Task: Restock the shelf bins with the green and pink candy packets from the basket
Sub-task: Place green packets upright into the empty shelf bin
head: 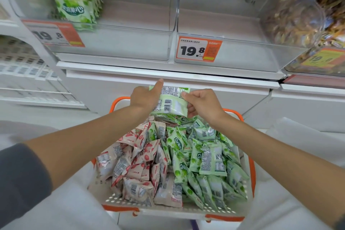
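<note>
Head view: a person is holding a green candy packet in both hands at the centre of the frame, just above the far rim of the basket. The left hand is gripping the packet's left edge with curled fingers while its index finger is pointing up. The right hand is pinching the upper right corner between thumb and forefinger, its other fingers curling beneath. The packet's barcode side is facing the camera.

In the lower half of the frame, pink packets are lying heaped in the basket's left part and green packets in its right. A white shelf ledge is running across the frame between the hands and the clear bins above.

At upper left, the left bin is holding shelved green packets standing upright. Beside it, the middle bin is carrying a price tag reading 19.8. At upper right, wrapped sweets in brown and gold are showing through clear plastic.
</note>
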Demonstrator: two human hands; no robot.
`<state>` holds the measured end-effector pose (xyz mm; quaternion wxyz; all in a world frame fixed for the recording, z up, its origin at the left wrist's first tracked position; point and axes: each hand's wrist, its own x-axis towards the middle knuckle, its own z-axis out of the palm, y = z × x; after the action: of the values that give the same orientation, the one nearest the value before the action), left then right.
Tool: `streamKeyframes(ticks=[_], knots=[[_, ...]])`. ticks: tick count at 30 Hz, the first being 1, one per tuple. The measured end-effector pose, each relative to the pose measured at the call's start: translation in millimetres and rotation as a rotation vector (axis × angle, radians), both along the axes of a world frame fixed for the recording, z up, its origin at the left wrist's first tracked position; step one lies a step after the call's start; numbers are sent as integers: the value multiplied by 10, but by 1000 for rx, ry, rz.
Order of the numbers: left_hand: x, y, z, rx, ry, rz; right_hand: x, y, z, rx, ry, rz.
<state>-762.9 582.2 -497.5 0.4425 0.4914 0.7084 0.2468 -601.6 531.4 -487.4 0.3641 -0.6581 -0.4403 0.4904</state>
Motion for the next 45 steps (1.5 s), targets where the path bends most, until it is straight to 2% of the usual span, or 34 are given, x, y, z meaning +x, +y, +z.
streamKeyframes(ticks=[2, 4, 6, 7, 9, 11, 12, 15, 19, 22, 23, 24, 25, 27, 28, 30, 35, 37, 40, 45], knots=[[-45, -13, 43, 40, 1, -251, 8, 21, 26, -124, 131, -78], [-57, -73, 130, -42, -140, -566, 49, 45, 75, -314, 386, -178], [-74, -87, 129, -85, -186, -723, 113, 64, 113, -434, 555, -225], [-88, -64, 78, -66, -185, -707, 131, 80, 109, -453, 553, -213], [-130, -16, 41, -88, -272, -602, 128, 116, 79, -397, 317, -116], [-159, 19, 83, -260, -461, -531, 104, 158, 27, -243, 99, -59], [-171, 39, 99, -331, -526, -528, 88, 179, 12, -192, 93, -12], [-183, 84, 106, -364, -510, -542, 26, 205, -67, -128, 232, 67], [-213, 112, 40, -342, -487, -411, -11, 264, -131, -73, 196, -107], [-283, 200, 24, -344, -649, -191, 21, 303, -128, -158, 476, -211], [-309, 234, 28, -298, -660, -145, 31, 297, -110, -215, 566, -172], [-335, 266, 38, -217, -621, -122, 35, 285, -106, -276, 576, -83], [-362, 295, 43, -93, -527, -134, 30, 271, -111, -316, 495, 38], [-415, 334, 91, 194, -279, -289, -4, 253, -130, -261, 238, 211], [-419, 330, 131, 281, -191, -397, -31, 253, -139, -184, 156, 226], [-391, 300, 200, 316, -128, -508, -102, 249, -132, -71, 115, 247], [-422, 290, 250, 244, -284, -335, -269, 296, 8, 55, 201, 153], [-474, 286, 330, 223, -361, -260, -322, 350, 140, 93, 184, 177], [-602, 326, 611, 312, -403, -131, -436, 507, 452, 188, 130, 225], [-1063, 705, 1231, 518, -331, -29, -936, 1033, 1132, 377, 9, 314]])
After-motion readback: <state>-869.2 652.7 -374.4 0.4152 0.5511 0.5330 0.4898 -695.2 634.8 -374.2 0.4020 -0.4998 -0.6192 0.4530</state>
